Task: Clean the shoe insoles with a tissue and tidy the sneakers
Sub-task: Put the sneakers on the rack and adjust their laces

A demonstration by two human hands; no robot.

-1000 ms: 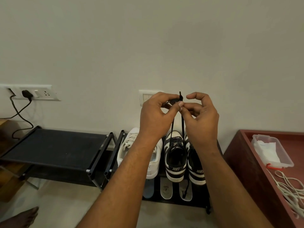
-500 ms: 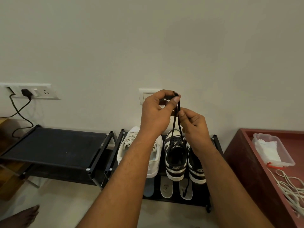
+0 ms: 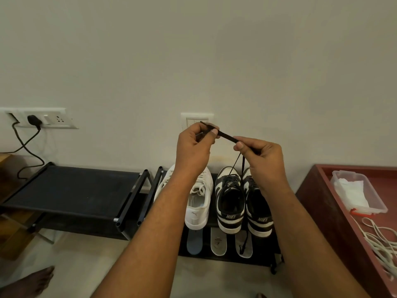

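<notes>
Between both grips (image 3: 193, 147) (image 3: 262, 158) stretches black lace (image 3: 226, 137), seemingly taut.

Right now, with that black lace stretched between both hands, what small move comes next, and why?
Probably loop the ends into a knot: the left hand and right hand pinch the black lace taut, and its strands run down untied to the black-and-white sneaker.

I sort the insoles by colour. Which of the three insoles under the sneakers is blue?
The leftmost insole, below the white sneaker; the middle insole and the right insole are pale grey.
</notes>
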